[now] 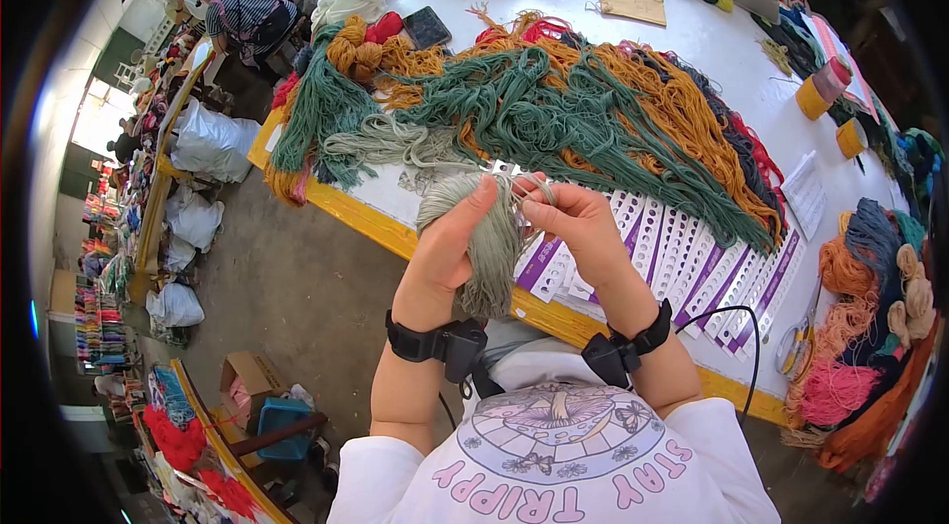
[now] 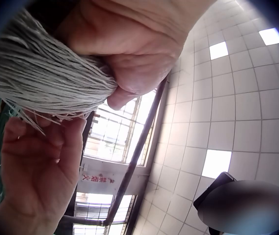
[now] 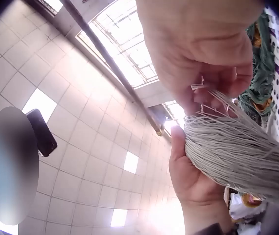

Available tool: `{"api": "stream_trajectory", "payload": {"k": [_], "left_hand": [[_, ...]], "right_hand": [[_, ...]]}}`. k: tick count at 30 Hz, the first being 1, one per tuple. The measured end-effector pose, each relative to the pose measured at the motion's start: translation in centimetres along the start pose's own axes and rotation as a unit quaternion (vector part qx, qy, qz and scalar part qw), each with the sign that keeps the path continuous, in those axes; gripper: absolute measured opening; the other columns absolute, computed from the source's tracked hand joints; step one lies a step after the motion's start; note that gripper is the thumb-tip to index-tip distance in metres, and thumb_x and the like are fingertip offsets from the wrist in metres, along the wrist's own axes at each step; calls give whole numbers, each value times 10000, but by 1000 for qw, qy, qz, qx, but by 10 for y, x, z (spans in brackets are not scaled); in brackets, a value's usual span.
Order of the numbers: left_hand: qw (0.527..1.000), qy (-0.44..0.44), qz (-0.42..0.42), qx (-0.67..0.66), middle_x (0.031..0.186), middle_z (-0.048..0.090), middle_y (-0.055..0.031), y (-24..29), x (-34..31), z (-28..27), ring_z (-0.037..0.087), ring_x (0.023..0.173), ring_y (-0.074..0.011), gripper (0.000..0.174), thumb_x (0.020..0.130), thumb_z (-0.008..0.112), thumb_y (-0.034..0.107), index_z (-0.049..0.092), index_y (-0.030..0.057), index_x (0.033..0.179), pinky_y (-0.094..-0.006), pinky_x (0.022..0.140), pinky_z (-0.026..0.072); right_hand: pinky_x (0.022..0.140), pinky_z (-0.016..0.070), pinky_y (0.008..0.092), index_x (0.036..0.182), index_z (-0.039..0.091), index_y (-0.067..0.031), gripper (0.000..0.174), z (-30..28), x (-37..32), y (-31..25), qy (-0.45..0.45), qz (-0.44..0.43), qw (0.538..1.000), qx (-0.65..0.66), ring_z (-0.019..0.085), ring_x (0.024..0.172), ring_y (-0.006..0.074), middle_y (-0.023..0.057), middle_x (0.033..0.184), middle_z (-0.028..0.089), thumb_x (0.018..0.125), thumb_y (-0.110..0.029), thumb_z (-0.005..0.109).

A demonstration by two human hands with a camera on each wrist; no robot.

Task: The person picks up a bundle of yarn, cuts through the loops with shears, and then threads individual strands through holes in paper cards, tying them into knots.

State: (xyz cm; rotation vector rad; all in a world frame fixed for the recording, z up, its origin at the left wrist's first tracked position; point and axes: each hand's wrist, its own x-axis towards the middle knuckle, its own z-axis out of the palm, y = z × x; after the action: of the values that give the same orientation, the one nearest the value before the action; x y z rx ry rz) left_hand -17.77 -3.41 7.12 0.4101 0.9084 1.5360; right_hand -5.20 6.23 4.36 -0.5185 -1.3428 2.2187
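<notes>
My left hand (image 1: 445,245) grips a thick bundle of pale grey-green yarn (image 1: 491,272), its thumb laid along the top end. Loose strand ends hang down toward my body. From the other side, my right hand (image 1: 585,227) pinches a few thin strands between thumb and fingers at the top of the bundle. In the right wrist view these strands (image 3: 222,100) run from the bundle up into the curled right fingers. A white card with punched holes (image 1: 504,168) shows just beyond the fingertips. Both hands are above the table's yellow front edge (image 1: 554,318).
Green yarn (image 1: 514,99) and orange yarn (image 1: 682,99) lie heaped across the white table. Purple-and-white punched cards (image 1: 672,262) fan out under the right forearm. Coloured skeins (image 1: 855,267) and scissors (image 1: 794,348) lie at the right. A person (image 1: 252,15) is at the far left.
</notes>
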Motion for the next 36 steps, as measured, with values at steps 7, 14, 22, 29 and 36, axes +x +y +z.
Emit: {"api": "stream_trajectory", "payload": {"k": [7,14,22,29,36], "left_hand": [[1000,-6,-4,-12,1062,569,-131,0,2,-9,580,925,-198,451,919,415,360,498,-34,1122,-320,811,480],[1000,26,2,-18,1099,553,-109,-1,1,2,555,952,-182,482,912,429,380,497,-40,1140,-316,826,457],[1000,12,-9,-17,1157,522,-126,-2,2,-4,546,999,-201,490,915,414,380,481,-41,1156,-327,844,463],[999,24,-15,-30,1123,542,-117,1,0,-2,562,968,-192,475,907,441,375,493,-37,1138,-322,821,478],[999,21,-14,-38,1117,545,-124,-2,4,-4,565,958,-197,454,912,436,364,502,-31,1125,-324,803,487]], "right_hand": [[488,365,163,957,641,-71,202,-6,1,0,-14,60,979,194,510,664,15,0,831,630,821,-218,612],[416,295,144,965,641,-49,209,-4,2,-2,-6,62,998,15,411,492,2,-38,664,572,799,-175,636],[424,302,153,818,664,-34,137,-2,0,1,22,36,999,8,419,493,1,-13,683,603,797,-167,640],[454,334,159,837,654,-36,168,-10,4,12,11,42,996,71,432,500,12,-27,656,587,810,-200,637],[486,367,161,923,647,-42,201,-3,3,5,0,-8,999,-44,481,579,12,-31,745,599,819,-212,618]]}}
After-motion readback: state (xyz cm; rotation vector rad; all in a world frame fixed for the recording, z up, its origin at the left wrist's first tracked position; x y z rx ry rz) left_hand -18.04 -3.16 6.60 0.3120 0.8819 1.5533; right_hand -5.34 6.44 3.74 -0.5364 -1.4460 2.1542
